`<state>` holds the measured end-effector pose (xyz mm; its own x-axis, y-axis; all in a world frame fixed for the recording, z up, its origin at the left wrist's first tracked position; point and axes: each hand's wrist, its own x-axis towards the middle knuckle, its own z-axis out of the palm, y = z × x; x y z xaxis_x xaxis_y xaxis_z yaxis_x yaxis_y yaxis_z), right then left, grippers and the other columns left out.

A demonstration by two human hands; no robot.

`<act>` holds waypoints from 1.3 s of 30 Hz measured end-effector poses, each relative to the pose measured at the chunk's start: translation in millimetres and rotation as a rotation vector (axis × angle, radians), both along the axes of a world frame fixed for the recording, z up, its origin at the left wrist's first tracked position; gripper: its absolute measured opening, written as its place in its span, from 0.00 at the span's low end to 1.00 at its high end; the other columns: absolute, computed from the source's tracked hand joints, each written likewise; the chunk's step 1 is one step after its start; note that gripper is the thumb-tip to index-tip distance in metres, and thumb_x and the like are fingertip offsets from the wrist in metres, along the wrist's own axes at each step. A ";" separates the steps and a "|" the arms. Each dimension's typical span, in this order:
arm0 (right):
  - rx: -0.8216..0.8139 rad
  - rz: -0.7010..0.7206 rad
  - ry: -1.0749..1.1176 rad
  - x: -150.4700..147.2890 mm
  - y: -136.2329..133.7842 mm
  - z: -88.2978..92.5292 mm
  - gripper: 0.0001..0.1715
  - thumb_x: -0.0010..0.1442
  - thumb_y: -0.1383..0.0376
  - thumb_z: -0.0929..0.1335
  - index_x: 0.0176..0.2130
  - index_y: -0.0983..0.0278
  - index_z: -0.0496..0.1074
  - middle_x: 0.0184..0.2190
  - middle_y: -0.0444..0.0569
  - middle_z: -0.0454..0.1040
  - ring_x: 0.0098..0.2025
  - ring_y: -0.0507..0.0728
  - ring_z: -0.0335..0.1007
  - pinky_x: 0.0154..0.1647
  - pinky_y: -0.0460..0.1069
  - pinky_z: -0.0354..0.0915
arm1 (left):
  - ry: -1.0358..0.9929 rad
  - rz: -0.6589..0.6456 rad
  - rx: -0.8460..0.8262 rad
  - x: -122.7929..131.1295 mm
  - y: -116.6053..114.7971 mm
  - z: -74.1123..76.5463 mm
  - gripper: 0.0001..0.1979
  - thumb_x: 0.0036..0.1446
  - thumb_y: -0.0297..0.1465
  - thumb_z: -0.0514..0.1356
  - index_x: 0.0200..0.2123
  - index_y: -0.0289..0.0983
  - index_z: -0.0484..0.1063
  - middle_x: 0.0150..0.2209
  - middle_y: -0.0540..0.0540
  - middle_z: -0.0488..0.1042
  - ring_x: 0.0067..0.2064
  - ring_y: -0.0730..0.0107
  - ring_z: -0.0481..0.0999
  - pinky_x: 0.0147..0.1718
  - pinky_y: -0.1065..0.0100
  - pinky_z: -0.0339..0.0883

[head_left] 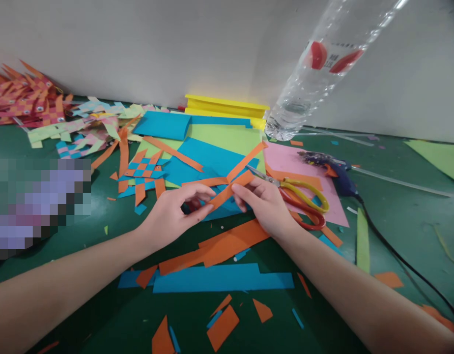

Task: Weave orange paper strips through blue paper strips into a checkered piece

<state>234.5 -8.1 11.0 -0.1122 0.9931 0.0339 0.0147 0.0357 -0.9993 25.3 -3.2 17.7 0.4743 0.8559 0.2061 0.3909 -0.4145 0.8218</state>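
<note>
Between my two hands an orange paper strip (223,197) is stretched at a slant. My left hand (179,206) pinches its lower left end between thumb and fingers. Farther up the same strip, my right hand (262,199) grips it with thumb and forefinger. Just beyond my fingers lie more orange strips, over blue paper (212,160). Close to my right hand rest scissors (304,194) with yellow and red handles, blades pointing left. To the left of the blue paper is a woven blue and orange paper fish (144,172).
A plastic bottle (323,73) stands at the back right. A glue gun (337,169) with a black cord (396,255) lies to the right on pink paper (286,157). Woven paper pieces (28,98) pile up at the back left. Orange and blue offcuts (223,327) litter the green table.
</note>
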 end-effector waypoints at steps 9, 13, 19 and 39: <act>-0.077 -0.258 0.392 3.2 7.2 0.3 0.22 0.56 0.58 0.71 0.22 0.62 0.56 0.17 0.38 0.59 0.17 0.46 0.52 0.19 0.46 0.52 | -0.090 0.034 -0.175 -0.1 4.5 0.2 0.10 0.60 0.35 0.61 0.42 0.37 0.71 0.36 0.46 0.78 0.25 0.74 0.76 0.26 0.72 0.74; -0.084 -0.308 0.470 4.0 8.3 0.6 0.19 0.57 0.61 0.70 0.22 0.62 0.58 0.17 0.38 0.59 0.18 0.46 0.50 0.20 0.46 0.52 | -0.148 0.097 -0.204 -2.3 9.2 -1.4 0.10 0.60 0.37 0.61 0.41 0.37 0.71 0.34 0.47 0.77 0.25 0.75 0.75 0.26 0.73 0.73; -0.079 -0.310 0.436 3.7 9.3 1.0 0.22 0.55 0.58 0.72 0.22 0.61 0.57 0.18 0.38 0.56 0.19 0.46 0.51 0.20 0.47 0.53 | -0.154 0.240 -0.138 -2.5 11.4 1.4 0.11 0.60 0.38 0.61 0.41 0.37 0.71 0.31 0.48 0.76 0.27 0.73 0.75 0.29 0.71 0.73; -0.035 -0.274 0.331 -0.7 4.3 -0.2 0.16 0.49 0.56 0.75 0.31 0.61 0.69 0.18 0.38 0.61 0.19 0.47 0.54 0.20 0.47 0.53 | -0.187 0.182 -0.215 -3.3 11.3 -1.5 0.09 0.60 0.38 0.61 0.39 0.39 0.71 0.28 0.51 0.78 0.24 0.74 0.75 0.25 0.72 0.71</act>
